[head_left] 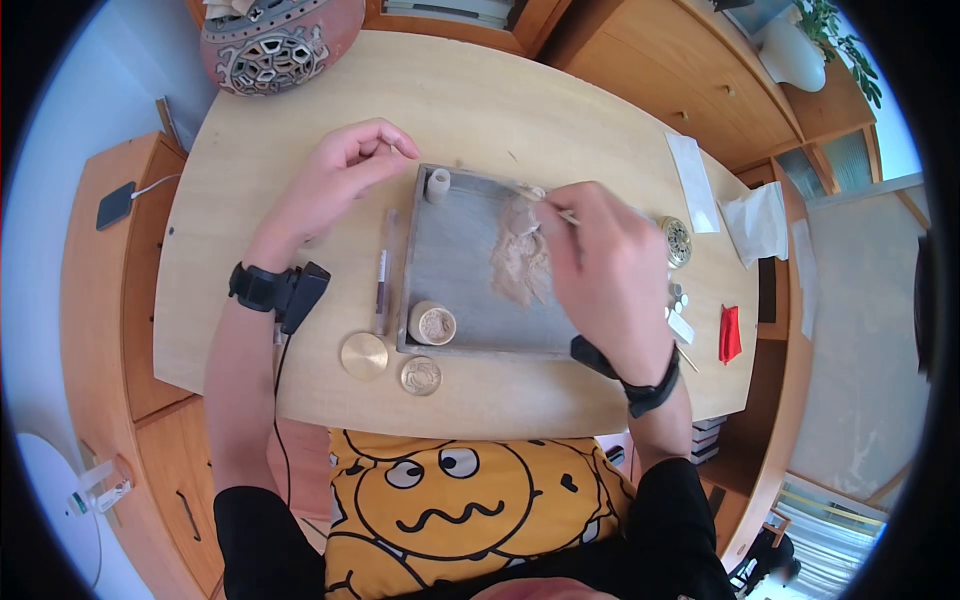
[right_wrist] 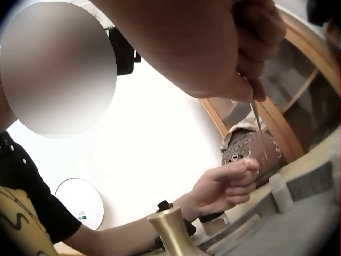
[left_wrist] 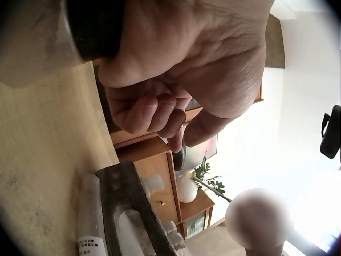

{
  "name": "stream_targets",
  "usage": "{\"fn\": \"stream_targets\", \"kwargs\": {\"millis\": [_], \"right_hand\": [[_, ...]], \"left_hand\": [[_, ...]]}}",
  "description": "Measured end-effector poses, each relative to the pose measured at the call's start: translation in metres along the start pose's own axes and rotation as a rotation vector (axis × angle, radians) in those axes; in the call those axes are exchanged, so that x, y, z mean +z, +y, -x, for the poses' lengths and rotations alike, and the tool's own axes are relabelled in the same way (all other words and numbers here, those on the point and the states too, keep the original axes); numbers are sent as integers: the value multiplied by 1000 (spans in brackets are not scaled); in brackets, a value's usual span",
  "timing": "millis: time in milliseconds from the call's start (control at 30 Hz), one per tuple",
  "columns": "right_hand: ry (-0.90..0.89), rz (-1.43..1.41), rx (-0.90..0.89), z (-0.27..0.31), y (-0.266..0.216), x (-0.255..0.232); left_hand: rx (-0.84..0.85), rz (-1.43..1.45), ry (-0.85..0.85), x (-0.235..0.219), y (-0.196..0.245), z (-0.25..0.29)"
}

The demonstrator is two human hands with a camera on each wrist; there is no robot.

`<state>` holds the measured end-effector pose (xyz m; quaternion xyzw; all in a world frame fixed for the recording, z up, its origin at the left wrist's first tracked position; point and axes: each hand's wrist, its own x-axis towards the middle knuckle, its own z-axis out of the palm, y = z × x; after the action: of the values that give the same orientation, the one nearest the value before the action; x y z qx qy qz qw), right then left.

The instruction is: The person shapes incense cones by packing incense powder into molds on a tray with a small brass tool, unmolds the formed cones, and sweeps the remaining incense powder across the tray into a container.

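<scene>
Over the grey tray (head_left: 455, 255), my right hand (head_left: 610, 255) grips a thin stick-like tool (right_wrist: 258, 120) with its tip pointing down. Pale brown powder (head_left: 515, 265) is spread below that hand, with a greyish lump (head_left: 521, 213) at its upper end. My left hand (head_left: 355, 170) is raised beside the tray's upper left corner, fingers loosely curled and nothing visible in them. The left wrist view has its thumb (left_wrist: 205, 128) close to the index fingertip. A gold jar (head_left: 433, 324) of powder occupies the lower left corner, and a small white bottle (head_left: 438, 185) the upper left.
A round gold lid (head_left: 364, 355) and a patterned gold disc (head_left: 421, 375) lie before the tray. A clear tube (head_left: 384, 270) runs along its left side. To the right are an openwork gold disc (head_left: 677, 242) and a red pouch (head_left: 730, 334). A pierced pot (head_left: 280, 50) stands far left.
</scene>
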<state>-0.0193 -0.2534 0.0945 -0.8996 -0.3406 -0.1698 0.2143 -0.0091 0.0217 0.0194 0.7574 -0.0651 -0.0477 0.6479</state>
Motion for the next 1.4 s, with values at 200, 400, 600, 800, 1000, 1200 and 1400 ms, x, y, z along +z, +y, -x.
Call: {"fn": "stream_targets", "kwargs": {"millis": [200, 400, 600, 800, 1000, 1200, 1400], "right_hand": [[53, 27, 143, 24, 23, -47], [13, 70, 136, 57, 33, -35], [21, 67, 133, 67, 34, -24], [-4, 77, 122, 63, 34, -24], [-2, 112, 103, 57, 33, -24], [-33, 113, 121, 56, 30, -26], [-65, 172, 50, 46, 29, -26]], "left_hand": [[-1, -19, 12, 0, -1, 0], [-11, 3, -1, 0, 0, 0], [-18, 26, 4, 0, 2, 0], [-26, 29, 7, -2, 4, 0], [-17, 27, 15, -2, 3, 0], [-19, 30, 5, 0, 3, 2], [-18, 12, 3, -1, 4, 3]]}}
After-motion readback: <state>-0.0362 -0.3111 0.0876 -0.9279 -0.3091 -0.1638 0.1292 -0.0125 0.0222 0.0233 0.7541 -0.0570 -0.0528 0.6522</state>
